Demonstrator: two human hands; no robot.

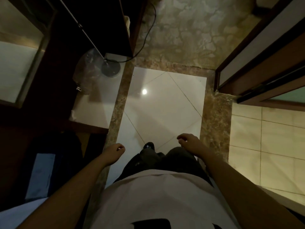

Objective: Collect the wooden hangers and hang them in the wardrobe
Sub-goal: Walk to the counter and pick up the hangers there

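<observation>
both hands hang in front of the body and hold nothing: the left hand (115, 152) has its fingers loosely curled, and the right hand (188, 142) the same, over the pale tiled floor (165, 100). no wooden hanger shows anywhere in view, so the task looks to be at its searching step, with nothing collected. dark wooden furniture (62, 47) stands to the left and may be the wardrobe, though that cannot be told for sure. a door (257, 52) stands on the right. the next move likely calls for lifting the gaze and walking on to find the hangers before any grasp.
</observation>
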